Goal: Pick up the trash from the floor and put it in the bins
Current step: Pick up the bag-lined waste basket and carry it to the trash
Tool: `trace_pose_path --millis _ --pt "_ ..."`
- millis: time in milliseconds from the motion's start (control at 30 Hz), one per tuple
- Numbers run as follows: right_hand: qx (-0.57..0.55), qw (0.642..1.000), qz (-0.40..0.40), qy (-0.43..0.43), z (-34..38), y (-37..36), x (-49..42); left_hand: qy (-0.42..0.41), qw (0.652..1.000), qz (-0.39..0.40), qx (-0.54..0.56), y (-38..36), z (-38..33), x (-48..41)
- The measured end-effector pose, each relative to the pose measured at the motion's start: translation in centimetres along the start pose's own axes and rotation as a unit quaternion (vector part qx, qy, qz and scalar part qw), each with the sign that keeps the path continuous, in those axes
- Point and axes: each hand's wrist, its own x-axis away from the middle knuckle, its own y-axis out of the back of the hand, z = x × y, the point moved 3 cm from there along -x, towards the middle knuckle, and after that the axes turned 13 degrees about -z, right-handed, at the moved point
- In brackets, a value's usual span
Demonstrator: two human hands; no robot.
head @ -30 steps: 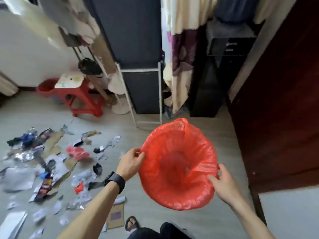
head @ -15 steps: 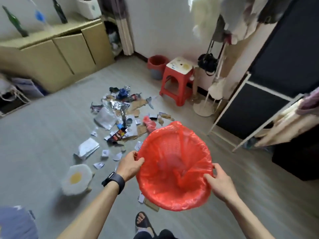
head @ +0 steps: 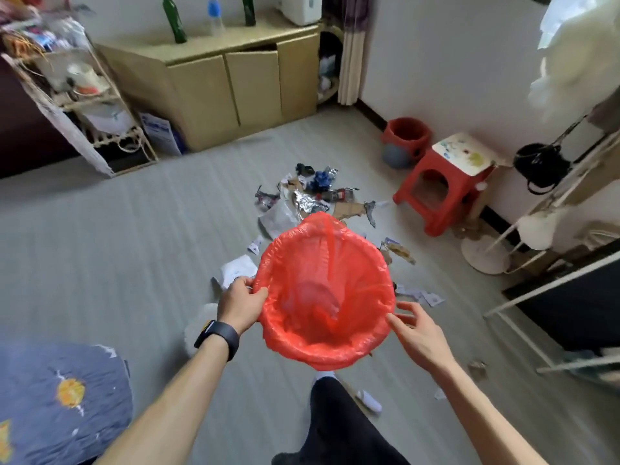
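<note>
Held above grey floor point(head: 134, 246): round bin lined with red plastic bag point(head: 323, 297). Hands: left hand point(head: 240, 305) pinches rim; right hand point(head: 419, 333) open, touching rim. Just beyond: scattered paper, foil, cardboard trash point(head: 315, 199). Advise: set bin upright beside pile.

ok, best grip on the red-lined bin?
Grip the red-lined bin by its rolled rim, from opposite outer sides: it is round, wide, open-topped, with slack liner inside. The left hand pinches the left edge; the right hand, splayed, is at the right edge.

Part of the trash point(head: 315, 196) behind the red-lined bin point(head: 335, 357); green bottle point(head: 176, 25) neck past the top edge.
</note>
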Motion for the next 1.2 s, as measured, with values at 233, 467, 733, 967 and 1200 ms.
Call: trace_pose_path --millis 233,467,733,967,1200 --pt "0.026 0.997 0.052 0.041 8.5 -8.5 -7.1 0.101 0.988 -0.086 0.083 3.3 0.1 -11.8" --pt "0.053 0.989 0.098 0.098 21.5 -18.3 -17.7 0.2 0.946 -0.162 0.197 4.9 0.7 -29.4" --pt "0.066 0.98 0.134 0.132 32.8 -24.1 -24.5 0.234 0.89 -0.257 0.295 10.8 -6.3 -39.6" --pt "0.071 0.978 0.13 0.145 38.7 -27.3 -28.9 0.242 0.874 -0.283 0.311 13.4 -9.0 -48.8" --pt "0.083 0.978 0.099 0.167 45.4 -33.5 -33.2 0.253 0.878 -0.262 0.31 14.6 -8.3 -59.5"
